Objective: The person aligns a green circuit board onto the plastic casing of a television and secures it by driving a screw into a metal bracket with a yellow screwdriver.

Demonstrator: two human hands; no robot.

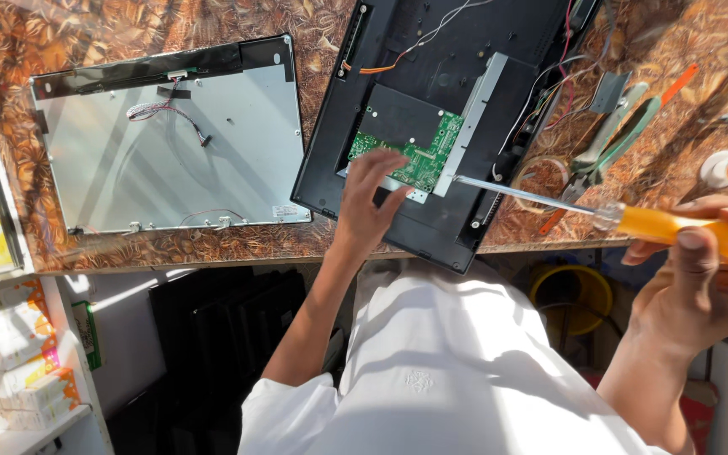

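Two hands, one screwdriver (600, 212), one green circuit board (410, 152)

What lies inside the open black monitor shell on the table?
Inside the black monitor shell lie a green circuit board, a grey metal bracket and loose wires. The left hand covers part of the board.

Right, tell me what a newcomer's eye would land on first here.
The orange-handled screwdriver stands out first, held in the right hand at the right edge, its shaft reaching to the metal bracket inside the opened black monitor shell at top centre. Next, the green circuit board in that shell, with the left hand resting on it. To the left, a bare silvery display panel lies flat on the patterned tabletop.
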